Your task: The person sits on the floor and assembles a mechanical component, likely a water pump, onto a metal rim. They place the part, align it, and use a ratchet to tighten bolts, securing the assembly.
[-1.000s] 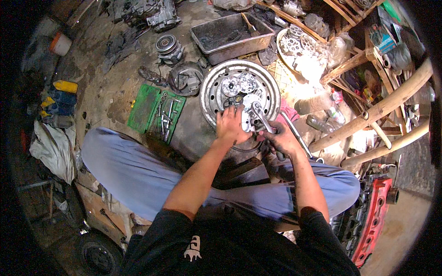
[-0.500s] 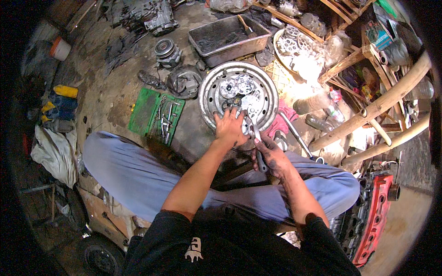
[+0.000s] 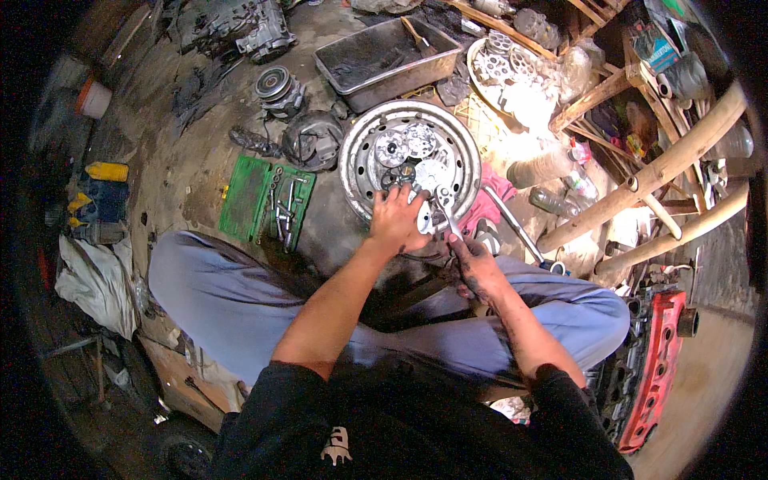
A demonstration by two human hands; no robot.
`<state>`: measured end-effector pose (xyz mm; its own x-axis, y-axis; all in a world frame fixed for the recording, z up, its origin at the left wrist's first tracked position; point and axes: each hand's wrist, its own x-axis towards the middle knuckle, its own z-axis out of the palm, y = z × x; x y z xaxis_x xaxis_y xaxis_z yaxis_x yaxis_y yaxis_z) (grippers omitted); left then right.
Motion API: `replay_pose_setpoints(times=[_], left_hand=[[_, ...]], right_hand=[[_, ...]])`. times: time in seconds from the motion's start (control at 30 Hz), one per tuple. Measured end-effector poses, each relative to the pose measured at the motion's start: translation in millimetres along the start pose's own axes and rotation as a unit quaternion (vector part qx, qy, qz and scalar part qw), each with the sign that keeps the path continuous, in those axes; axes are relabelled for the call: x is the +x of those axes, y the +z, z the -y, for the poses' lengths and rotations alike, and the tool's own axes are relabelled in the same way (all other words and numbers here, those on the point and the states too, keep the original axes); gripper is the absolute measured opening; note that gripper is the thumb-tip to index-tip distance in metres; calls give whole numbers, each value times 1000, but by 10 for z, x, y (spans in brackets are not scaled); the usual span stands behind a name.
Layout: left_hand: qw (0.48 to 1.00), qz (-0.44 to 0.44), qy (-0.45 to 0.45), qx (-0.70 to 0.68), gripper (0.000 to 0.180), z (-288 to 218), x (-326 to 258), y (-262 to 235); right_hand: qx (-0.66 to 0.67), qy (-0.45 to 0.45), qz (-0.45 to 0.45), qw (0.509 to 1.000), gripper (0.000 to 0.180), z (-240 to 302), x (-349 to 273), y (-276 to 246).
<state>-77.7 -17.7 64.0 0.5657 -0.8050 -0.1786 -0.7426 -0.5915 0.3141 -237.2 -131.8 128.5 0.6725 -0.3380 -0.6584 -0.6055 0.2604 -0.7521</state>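
A silver wheel rim (image 3: 349,172) lies flat on the floor in front of my crossed legs, with several round metal parts (image 3: 391,149) in its dish. My left hand (image 3: 395,221) reaches over the rim's near edge, its fingers curled over a silver metal part (image 3: 429,220) that they partly hide. In my right hand (image 3: 478,268) is a ratchet wrench (image 3: 454,226). Its round head (image 3: 443,194) points away from me, beside the silver part; whether they touch I cannot tell. My right thumb lies along the handle, whose lower end is hidden by the hand.
A green socket case (image 3: 250,196) stands open at the left. Behind it lie a pulley unit (image 3: 276,86) and a metal tray (image 3: 384,88) with a brush. Bottles and wooden poles (image 3: 648,180) crowd the right, with a long metal bar (image 3: 516,226) and red engine cover (image 3: 658,368) nearer.
The ratchet wrench's head has come out from beside my left hand and now shows above the rim. My right hand has turned, hiding the handle's dark end. The whole view has shifted slightly.
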Motion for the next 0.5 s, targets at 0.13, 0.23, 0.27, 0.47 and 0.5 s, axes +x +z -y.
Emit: replay_pose_setpoints(times=[0.13,0.23,0.27,0.47,0.5], left_hand=[[999,-10,21,-28,86,-4,37,49],[999,-4,24,-47,84,16,52,35],[998,-1,30,-52,83,22,64,44],[995,-72,42,-57,82,38,75,165],[994,-83,43,-58,83,50,78,169]], right_hand=[[-131,25,-51,990,40,-32,36,-72],[-212,8,-64,975,41,83,1,-29],[-240,-7,-70,968,41,101,-5,-10],[-358,-103,-115,921,33,55,8,-20],[-346,-99,-111,926,31,47,12,-28]])
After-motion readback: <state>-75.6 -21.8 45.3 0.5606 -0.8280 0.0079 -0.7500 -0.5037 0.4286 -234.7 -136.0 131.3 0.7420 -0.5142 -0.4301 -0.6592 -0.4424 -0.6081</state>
